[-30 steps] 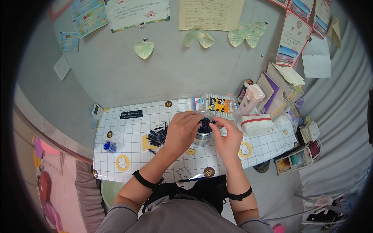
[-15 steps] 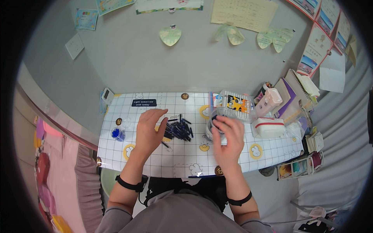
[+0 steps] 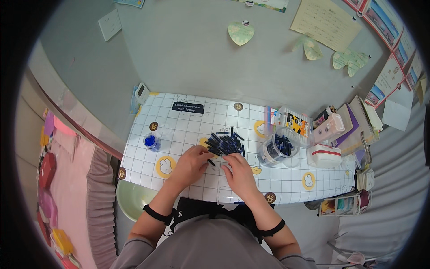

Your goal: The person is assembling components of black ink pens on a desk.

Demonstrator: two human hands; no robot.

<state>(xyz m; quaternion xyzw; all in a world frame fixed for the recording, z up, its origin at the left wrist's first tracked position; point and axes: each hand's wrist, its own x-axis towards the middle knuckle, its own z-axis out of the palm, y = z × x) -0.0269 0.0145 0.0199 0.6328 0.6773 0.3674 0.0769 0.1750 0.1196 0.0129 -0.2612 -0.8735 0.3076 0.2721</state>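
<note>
A heap of small dark blue ink cartridges (image 3: 229, 142) lies on the desk between my hands. My left hand (image 3: 191, 167) is at the heap's left edge, fingers curled and fingertips pressed together. What they pinch is too small to make out; one loose cartridge (image 3: 211, 162) is right below them. My right hand (image 3: 240, 172) reaches the heap's near edge, thumb apart from the bent fingers, with nothing visible between them. To its right, a clear round tub (image 3: 268, 154) stands tilted in appearance, with more cartridges inside.
A small clear jar of bright blue pieces (image 3: 151, 142) stands at the left on the checked desk cover (image 3: 188, 130). A white pouch with a red zip (image 3: 325, 155), a pink case (image 3: 329, 128) and notebooks (image 3: 354, 121) crowd the right end. The grey wall (image 3: 192, 58) rises behind.
My right hand has left the tub and come to the near edge of the heap. My left hand has lowered to the cartridges and its fingers have closed. The view has shifted.
</note>
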